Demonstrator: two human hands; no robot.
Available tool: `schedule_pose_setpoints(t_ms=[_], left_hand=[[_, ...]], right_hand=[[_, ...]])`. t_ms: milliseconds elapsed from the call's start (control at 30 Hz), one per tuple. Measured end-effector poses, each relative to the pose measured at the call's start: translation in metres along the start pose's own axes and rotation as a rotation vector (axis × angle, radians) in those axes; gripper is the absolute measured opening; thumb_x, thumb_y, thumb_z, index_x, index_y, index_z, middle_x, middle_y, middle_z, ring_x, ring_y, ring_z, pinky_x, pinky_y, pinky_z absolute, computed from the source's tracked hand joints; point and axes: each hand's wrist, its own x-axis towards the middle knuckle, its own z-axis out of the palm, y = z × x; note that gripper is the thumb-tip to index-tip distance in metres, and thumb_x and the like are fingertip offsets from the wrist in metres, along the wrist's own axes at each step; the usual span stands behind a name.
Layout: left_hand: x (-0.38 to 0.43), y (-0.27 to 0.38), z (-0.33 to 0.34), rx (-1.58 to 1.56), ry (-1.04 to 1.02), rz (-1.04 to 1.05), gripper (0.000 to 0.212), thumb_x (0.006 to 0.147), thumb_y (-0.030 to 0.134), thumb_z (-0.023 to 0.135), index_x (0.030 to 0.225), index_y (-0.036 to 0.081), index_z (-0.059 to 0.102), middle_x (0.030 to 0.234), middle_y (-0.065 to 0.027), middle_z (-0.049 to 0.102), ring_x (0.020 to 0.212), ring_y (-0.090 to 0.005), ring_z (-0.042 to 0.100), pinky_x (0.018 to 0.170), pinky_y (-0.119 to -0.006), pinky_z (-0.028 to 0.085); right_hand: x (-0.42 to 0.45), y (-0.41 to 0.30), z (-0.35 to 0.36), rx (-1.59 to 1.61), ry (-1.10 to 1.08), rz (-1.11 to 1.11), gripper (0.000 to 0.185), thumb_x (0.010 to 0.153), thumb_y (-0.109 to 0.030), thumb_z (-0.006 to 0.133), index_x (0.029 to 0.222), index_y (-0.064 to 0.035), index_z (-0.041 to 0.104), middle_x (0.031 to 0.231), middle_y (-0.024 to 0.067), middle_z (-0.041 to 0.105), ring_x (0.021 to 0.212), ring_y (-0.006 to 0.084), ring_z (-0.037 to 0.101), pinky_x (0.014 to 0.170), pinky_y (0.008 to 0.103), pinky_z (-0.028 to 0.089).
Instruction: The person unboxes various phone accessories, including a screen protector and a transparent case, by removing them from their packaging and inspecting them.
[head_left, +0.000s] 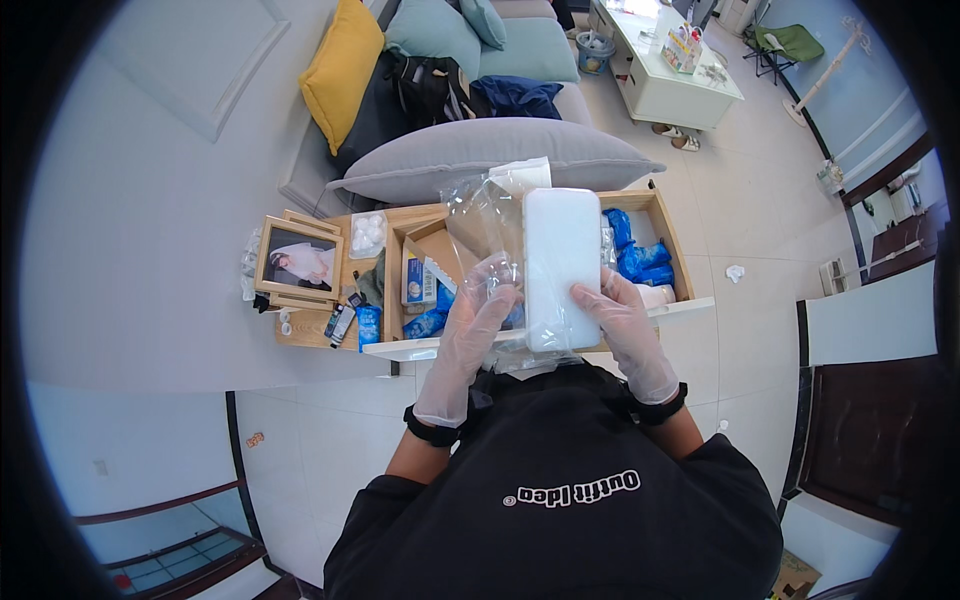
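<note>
A white oblong block with rounded corners (561, 247) is held up in front of me, above an open wooden drawer (391, 285). My right hand (622, 319), in a clear glove, grips its right edge with the thumb on the front. A crinkled clear plastic bag (480, 206) spreads beside the block's left side. My gloved left hand (476, 319) pinches the plastic between thumb and fingers. Behind the bag's top stands a pale flat piece (521, 176), partly covered. Inside the drawer are blue packets (641, 262) and a small blue-and-white box (418, 279).
Left of the drawer, framed photos (300, 259), a clear box of white balls (368, 234), a tube (342, 324) and a blue packet (368, 326) crowd the wooden top. A grey cushion (495, 154) borders the drawer's far side. Crumpled white tissue (735, 274) lies on the floor.
</note>
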Motion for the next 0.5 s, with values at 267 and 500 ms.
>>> schedule_pose_setpoints(t_ms=[267,500], left_hand=[[0.002,-0.010,-0.005,0.236,0.000,0.174,0.039,0.098,0.027,0.043,0.123,-0.002,0.049,0.115,-0.0092,0.056,0.101,-0.0142,0.055,0.092,-0.029,0.044],[-0.003,0.005,-0.008,0.481,-0.072,0.263,0.034,0.099,0.023,0.040,0.118,-0.002,0.053,0.119,-0.0130,0.056,0.105,-0.0177,0.055,0.092,-0.031,0.045]], right_hand=[[0.000,0.003,0.004,0.044,0.132,-0.091,0.035,0.088,-0.009,0.063,0.120,0.0012,0.054,0.105,0.0066,0.064,0.093,0.0101,0.060,0.082,0.0243,0.048],[0.006,0.005,-0.005,0.101,0.160,-0.103,0.033,0.087,-0.010,0.063,0.118,0.0002,0.055,0.105,0.0070,0.064,0.095,0.0114,0.059,0.085,0.0260,0.046]])
